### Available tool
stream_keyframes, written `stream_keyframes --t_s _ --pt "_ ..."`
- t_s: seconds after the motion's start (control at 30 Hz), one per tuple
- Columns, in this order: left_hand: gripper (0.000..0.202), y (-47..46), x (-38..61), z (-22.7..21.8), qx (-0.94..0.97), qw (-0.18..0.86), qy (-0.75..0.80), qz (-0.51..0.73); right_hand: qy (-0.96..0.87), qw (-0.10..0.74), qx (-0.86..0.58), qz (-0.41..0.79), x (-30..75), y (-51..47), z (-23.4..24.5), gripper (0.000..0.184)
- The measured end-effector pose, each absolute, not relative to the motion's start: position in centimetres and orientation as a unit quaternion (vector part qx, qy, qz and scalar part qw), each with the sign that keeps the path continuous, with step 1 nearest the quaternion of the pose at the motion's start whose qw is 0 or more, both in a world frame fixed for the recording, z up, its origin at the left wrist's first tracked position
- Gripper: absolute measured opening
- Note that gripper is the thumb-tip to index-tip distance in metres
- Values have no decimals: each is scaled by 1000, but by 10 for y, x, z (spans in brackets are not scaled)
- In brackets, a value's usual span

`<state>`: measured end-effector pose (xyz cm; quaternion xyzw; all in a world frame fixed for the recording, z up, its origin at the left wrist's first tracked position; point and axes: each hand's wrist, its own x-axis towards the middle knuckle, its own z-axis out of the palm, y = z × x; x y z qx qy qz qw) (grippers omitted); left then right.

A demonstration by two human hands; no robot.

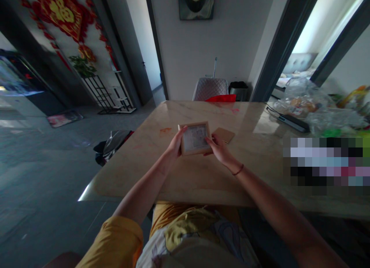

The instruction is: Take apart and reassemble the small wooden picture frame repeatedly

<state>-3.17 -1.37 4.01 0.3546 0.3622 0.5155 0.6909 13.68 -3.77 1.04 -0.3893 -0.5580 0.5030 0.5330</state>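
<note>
Between my two hands is a small picture frame [196,138] with a light wooden border and a greyish panel inside it, held up over the table. My left hand [175,143] grips its left side, thumb on the front near the upper corner. On the right edge, my right hand [218,148] closes around the border with the thumb over the panel; a cord circles that wrist. Just behind my right hand lies a flat brown board [224,135] on the table. What the panel shows is too faint to read.
The marble-patterned table [138,179] spreads before me. At its right are a dark elongated device [295,123] with a cable, clear plastic bags [306,94] and a blurred-out patch. A quilted chair [211,89] with a red item stands beyond the far edge. A bag [115,143] sits left of the table.
</note>
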Motion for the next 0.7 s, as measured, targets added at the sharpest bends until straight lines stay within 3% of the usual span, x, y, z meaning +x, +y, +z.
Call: stream_keyframes --t_s 0.2,0.4,0.7 --pt "48 -10 -33 35 361 693 347 518 -558 533 -368 520 137 -39 12 44" --pt "62 -14 -37 44 391 762 249 453 -459 566 -392 561 140 -31 10 35" --pt "19 -17 -24 32 461 702 274 469 -379 527 -443 619 150 -19 2 34"
